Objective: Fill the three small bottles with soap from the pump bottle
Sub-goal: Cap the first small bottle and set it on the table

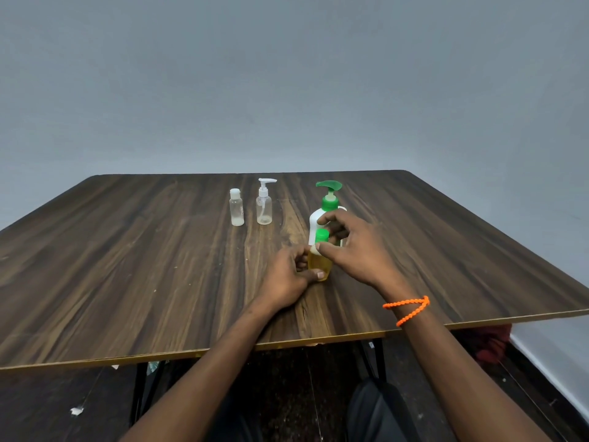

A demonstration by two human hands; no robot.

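Observation:
A small yellow bottle with a green cap stands upright on the wooden table. My left hand grips its body from the left. My right hand has its fingers around the green cap. Right behind them stands the white pump bottle with a green pump head, partly hidden by my right hand. Farther back left stand a clear flip-cap bottle and a clear bottle with a white pump, both upright.
The table's front edge runs close to my body, with black legs and a dark floor below. An orange bead bracelet circles my right wrist. A grey wall lies behind the table.

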